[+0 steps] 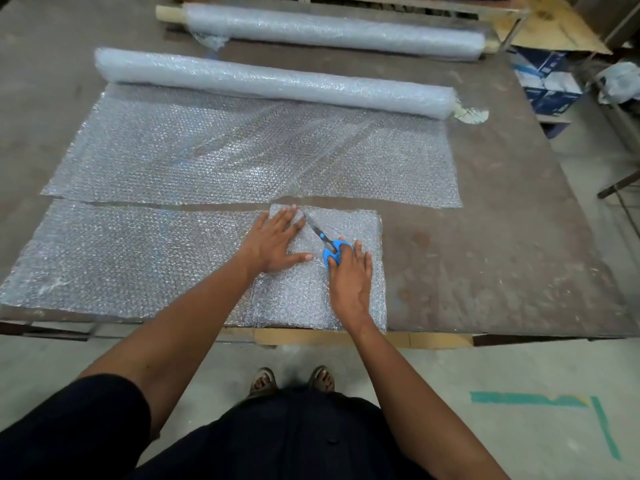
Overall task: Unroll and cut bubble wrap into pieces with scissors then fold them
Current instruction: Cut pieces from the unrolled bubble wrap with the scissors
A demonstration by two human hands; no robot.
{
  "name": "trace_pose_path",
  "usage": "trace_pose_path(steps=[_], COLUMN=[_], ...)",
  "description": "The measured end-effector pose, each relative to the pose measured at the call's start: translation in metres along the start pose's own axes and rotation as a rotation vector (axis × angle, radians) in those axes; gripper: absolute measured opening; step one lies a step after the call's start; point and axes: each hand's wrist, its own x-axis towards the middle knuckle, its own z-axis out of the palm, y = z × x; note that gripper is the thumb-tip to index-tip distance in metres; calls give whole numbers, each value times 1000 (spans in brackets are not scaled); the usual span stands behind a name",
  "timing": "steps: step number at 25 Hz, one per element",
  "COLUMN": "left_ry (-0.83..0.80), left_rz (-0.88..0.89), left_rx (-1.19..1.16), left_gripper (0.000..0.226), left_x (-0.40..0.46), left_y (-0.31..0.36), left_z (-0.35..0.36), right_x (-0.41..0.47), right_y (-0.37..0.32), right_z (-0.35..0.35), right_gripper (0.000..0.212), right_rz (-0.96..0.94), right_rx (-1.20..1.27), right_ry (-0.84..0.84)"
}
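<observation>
1. The left hand (277, 240) is lying flat, fingers straight and spread, pressing down on the folded section of the cut strip (131, 258) at the near edge of the table (502, 258).
2. The right hand (349, 275) is resting on the blue handles of the scissors (323, 242). Fingers are lying over the loops, but whether they are threaded through cannot be told. The blades are looking closed and pointing away toward the strip's far edge, lying on the wrap just beside the left hand's fingertips.
3. The strip is sitting fully severed from the unrolled sheet (249, 157), with a thin gap of bare table between them. Its right end is looking doubled over into a thicker, more opaque rectangle under both hands.
4. The sheet is trailing off the bubble wrap roll (273, 81), further back. A second roll (332, 32) is sitting behind it, well apart.
5. Handling judgement: the wrap is looking very light, limp and springy, so a fold is likely wanting to open unless a flat palm is holding it. It is probably sliding easily on the smooth tabletop.
6. Best hold: pinching the free left edge or corners with fingertips while the other palm is pinning the fold line. Squeezing hard is risking popped bubbles.
7. The scissors are sitting on the fold area and probably needing parking aside.
</observation>
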Motion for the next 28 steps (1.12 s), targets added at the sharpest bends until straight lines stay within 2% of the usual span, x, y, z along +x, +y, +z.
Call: trace_pose_path(steps=[2, 4, 10, 12, 14, 17, 20, 25, 27, 28], left_ry=[-4, 28, 328, 451, 521, 512, 441, 335, 329, 326], left_rz=[-35, -64, -188, -221, -200, -142, -44, 233, 214, 149], left_rx=[9, -41, -440, -556, -678, -840, -908, -801, -790, -826], left_gripper=[112, 110, 69, 56, 43, 28, 25, 25, 21, 17], left_x=[-2, -6, -39, -59, -85, -124, -150, -169, -178, -184], left_y=[-8, -12, -20, -26, -33, -50, -66, -76, -69, -64], left_z=[-3, -1, 24, 31, 40, 47, 51, 66, 70, 72], right_x=[0, 1, -5, -18, -34, -62, -83, -114, -130, -139], right_y=[-1, -3, -30, -49, -73, -114, -144, -176, -179, -179], right_z=[-2, -5, -26, -28, -24, -7, 18, 32, 36, 38], right_gripper=[41, 41, 36, 35, 30, 32, 37, 49, 52, 53], right_rz=[10, 26, -50, -99, -49, 194, 377, 585, 610, 624], right_rx=[12, 26, 128, 227, 335, 508, 698, 900, 919, 927], right_ry=[-1, -6, 125, 76, -38, -220, -298, -355, -337, -335])
